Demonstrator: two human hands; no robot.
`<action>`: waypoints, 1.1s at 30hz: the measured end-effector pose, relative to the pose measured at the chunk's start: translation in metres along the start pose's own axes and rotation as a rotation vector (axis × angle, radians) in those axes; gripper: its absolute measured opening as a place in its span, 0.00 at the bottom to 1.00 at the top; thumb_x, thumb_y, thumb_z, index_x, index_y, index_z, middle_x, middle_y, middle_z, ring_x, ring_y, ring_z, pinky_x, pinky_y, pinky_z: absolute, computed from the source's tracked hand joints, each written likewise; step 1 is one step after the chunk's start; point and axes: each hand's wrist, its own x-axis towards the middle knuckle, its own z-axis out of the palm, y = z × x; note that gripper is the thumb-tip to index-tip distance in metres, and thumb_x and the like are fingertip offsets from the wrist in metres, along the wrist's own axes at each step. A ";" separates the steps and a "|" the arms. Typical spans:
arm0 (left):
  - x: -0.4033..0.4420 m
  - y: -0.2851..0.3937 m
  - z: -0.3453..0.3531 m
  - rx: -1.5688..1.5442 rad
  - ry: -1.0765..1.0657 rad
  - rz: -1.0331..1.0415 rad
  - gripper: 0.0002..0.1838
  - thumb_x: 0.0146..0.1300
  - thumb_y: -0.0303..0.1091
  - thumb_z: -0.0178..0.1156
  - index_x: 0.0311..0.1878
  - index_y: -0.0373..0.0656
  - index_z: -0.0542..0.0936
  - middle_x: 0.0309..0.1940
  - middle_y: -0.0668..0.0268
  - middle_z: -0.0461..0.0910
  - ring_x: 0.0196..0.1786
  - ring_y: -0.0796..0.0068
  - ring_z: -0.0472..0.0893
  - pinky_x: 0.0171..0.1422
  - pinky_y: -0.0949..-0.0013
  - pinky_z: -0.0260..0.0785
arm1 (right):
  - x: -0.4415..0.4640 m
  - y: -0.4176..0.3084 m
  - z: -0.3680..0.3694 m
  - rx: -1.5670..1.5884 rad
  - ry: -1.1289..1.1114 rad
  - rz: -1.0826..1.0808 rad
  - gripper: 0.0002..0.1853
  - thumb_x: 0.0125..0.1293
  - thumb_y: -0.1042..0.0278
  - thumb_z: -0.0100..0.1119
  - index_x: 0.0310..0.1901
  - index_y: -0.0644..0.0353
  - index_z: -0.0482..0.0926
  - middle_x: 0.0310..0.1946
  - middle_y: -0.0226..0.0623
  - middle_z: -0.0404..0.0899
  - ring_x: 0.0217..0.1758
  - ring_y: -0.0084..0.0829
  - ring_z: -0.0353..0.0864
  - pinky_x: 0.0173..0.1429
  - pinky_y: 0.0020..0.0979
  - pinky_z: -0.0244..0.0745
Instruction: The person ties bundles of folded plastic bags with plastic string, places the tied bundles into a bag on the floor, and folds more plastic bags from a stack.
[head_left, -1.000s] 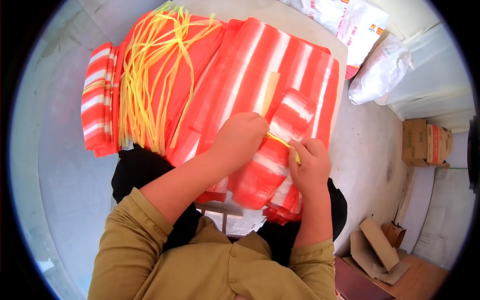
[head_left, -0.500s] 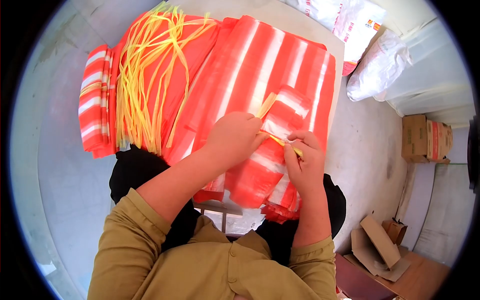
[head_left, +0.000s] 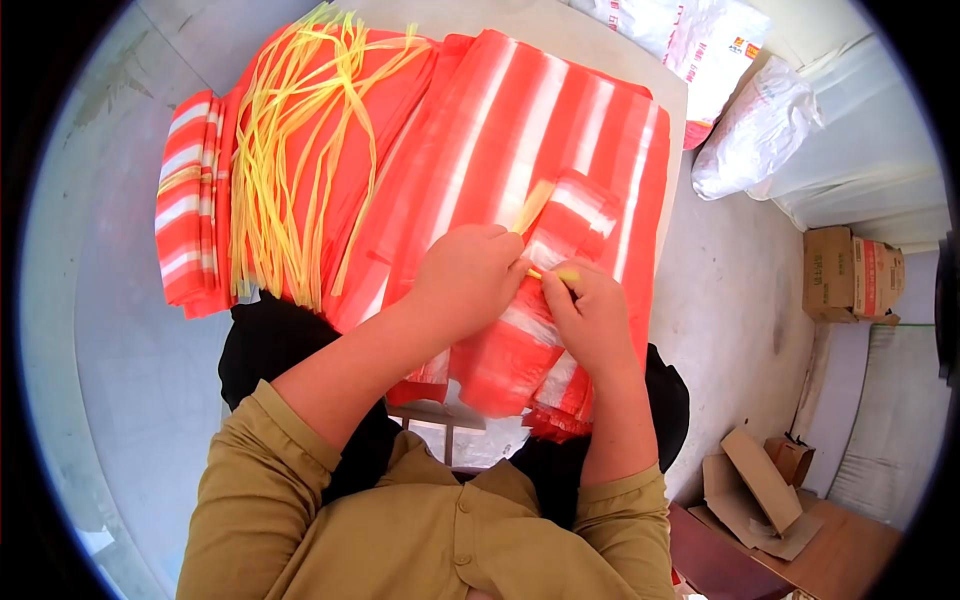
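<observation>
A folded bundle of red-and-white striped plastic (head_left: pixel 505 360) lies across a wider striped stack (head_left: pixel 520 120). My left hand (head_left: pixel 475 275) is closed on a yellow strip (head_left: pixel 533 205), whose flat end sticks up above the fingers. Close beside it, my right hand (head_left: pixel 590 310) pinches the other part of the same strip, with a short taut piece between the two hands over the bundle. Many loose yellow strips (head_left: pixel 300 150) lie on red plastic to the left.
A folded striped bundle (head_left: pixel 190 200) sits at the far left. White sacks (head_left: pixel 755 130) stand at the upper right. Cardboard boxes (head_left: pixel 850 275) are by the right wall, and an opened carton (head_left: pixel 750 490) lies lower right.
My right hand has moved left and slightly up, close to my left hand. The visible yellow strip between the hands has become shorter.
</observation>
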 end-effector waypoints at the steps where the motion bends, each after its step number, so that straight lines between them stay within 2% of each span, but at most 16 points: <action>1: 0.000 -0.001 0.001 -0.005 0.031 0.042 0.09 0.67 0.33 0.65 0.32 0.40 0.78 0.30 0.55 0.79 0.37 0.47 0.80 0.41 0.47 0.73 | 0.000 -0.001 0.000 -0.030 -0.004 -0.008 0.10 0.70 0.67 0.66 0.34 0.64 0.82 0.31 0.46 0.81 0.36 0.47 0.82 0.41 0.42 0.76; 3: 0.001 -0.005 0.003 -0.014 0.093 0.128 0.07 0.68 0.31 0.63 0.34 0.40 0.78 0.31 0.56 0.79 0.38 0.48 0.81 0.41 0.48 0.73 | 0.001 -0.009 -0.001 -0.069 -0.012 0.044 0.08 0.68 0.67 0.67 0.33 0.62 0.82 0.32 0.45 0.82 0.36 0.48 0.82 0.41 0.42 0.77; 7: -0.004 -0.001 0.001 0.012 -0.004 0.372 0.02 0.68 0.28 0.60 0.39 0.42 0.80 0.33 0.61 0.80 0.38 0.53 0.81 0.41 0.52 0.74 | -0.002 -0.005 0.006 -0.178 0.008 0.019 0.06 0.65 0.69 0.69 0.38 0.59 0.82 0.35 0.44 0.83 0.39 0.50 0.84 0.43 0.44 0.79; 9: -0.006 0.002 0.001 -0.061 -0.037 0.517 0.03 0.68 0.27 0.59 0.41 0.43 0.81 0.36 0.62 0.82 0.39 0.55 0.82 0.41 0.54 0.75 | -0.003 -0.006 0.011 -0.208 0.050 -0.014 0.07 0.65 0.68 0.70 0.41 0.58 0.81 0.36 0.44 0.83 0.41 0.50 0.85 0.44 0.45 0.79; 12: -0.007 0.004 0.002 -0.081 -0.037 0.558 0.05 0.65 0.27 0.62 0.43 0.42 0.83 0.42 0.61 0.85 0.42 0.55 0.84 0.44 0.56 0.78 | -0.006 0.002 0.010 -0.201 0.078 -0.085 0.09 0.67 0.67 0.69 0.45 0.58 0.80 0.39 0.44 0.84 0.43 0.50 0.85 0.45 0.45 0.80; 15: -0.006 0.013 -0.002 -0.085 0.085 0.451 0.18 0.59 0.24 0.65 0.53 0.39 0.81 0.52 0.62 0.85 0.53 0.56 0.84 0.55 0.54 0.79 | -0.005 0.002 0.006 -0.140 0.076 -0.095 0.09 0.69 0.67 0.66 0.47 0.57 0.80 0.41 0.43 0.84 0.45 0.50 0.85 0.46 0.45 0.80; 18: 0.000 0.021 -0.005 -0.048 0.091 0.240 0.29 0.59 0.22 0.67 0.66 0.39 0.78 0.55 0.62 0.86 0.61 0.56 0.82 0.66 0.53 0.74 | -0.006 0.003 0.002 -0.156 0.024 -0.087 0.09 0.71 0.68 0.64 0.50 0.56 0.81 0.43 0.43 0.85 0.45 0.50 0.85 0.47 0.45 0.80; 21: -0.004 0.007 0.008 -0.104 0.118 0.205 0.37 0.60 0.22 0.70 0.74 0.41 0.72 0.51 0.62 0.87 0.65 0.56 0.79 0.72 0.52 0.68 | -0.006 -0.003 0.000 -0.134 -0.001 -0.099 0.12 0.72 0.67 0.62 0.55 0.56 0.81 0.43 0.43 0.85 0.46 0.50 0.85 0.47 0.45 0.80; 24: -0.002 0.005 0.008 -0.149 0.089 0.251 0.40 0.59 0.22 0.71 0.76 0.41 0.70 0.47 0.62 0.88 0.60 0.56 0.81 0.67 0.52 0.72 | -0.006 -0.003 0.000 -0.083 0.007 -0.085 0.13 0.73 0.67 0.63 0.56 0.56 0.81 0.42 0.44 0.85 0.45 0.50 0.85 0.46 0.45 0.80; 27: 0.000 0.003 0.004 -0.157 -0.026 0.207 0.45 0.57 0.23 0.73 0.78 0.37 0.64 0.45 0.60 0.88 0.52 0.51 0.82 0.59 0.53 0.75 | -0.008 0.007 0.005 -0.012 0.033 -0.066 0.11 0.72 0.68 0.64 0.54 0.56 0.83 0.40 0.45 0.85 0.43 0.48 0.87 0.45 0.44 0.80; 28: 0.000 0.004 0.004 -0.163 -0.010 0.194 0.39 0.57 0.23 0.73 0.73 0.38 0.69 0.43 0.60 0.87 0.50 0.52 0.82 0.56 0.53 0.75 | -0.008 0.011 0.007 0.017 0.043 -0.062 0.11 0.72 0.69 0.65 0.53 0.57 0.83 0.39 0.45 0.85 0.42 0.47 0.87 0.44 0.43 0.80; 31: 0.000 0.003 0.006 -0.185 0.050 0.178 0.23 0.58 0.24 0.72 0.58 0.38 0.81 0.37 0.60 0.86 0.45 0.53 0.82 0.51 0.55 0.76 | -0.007 0.014 0.010 0.272 0.050 0.127 0.09 0.69 0.72 0.68 0.50 0.58 0.84 0.36 0.42 0.85 0.40 0.40 0.88 0.43 0.39 0.80; 33: -0.001 -0.001 0.008 -0.207 0.109 0.196 0.11 0.59 0.25 0.71 0.46 0.39 0.86 0.35 0.60 0.84 0.43 0.54 0.82 0.49 0.55 0.76 | -0.005 0.008 0.002 0.216 -0.026 0.204 0.09 0.68 0.74 0.68 0.49 0.59 0.83 0.37 0.42 0.85 0.40 0.36 0.88 0.43 0.37 0.80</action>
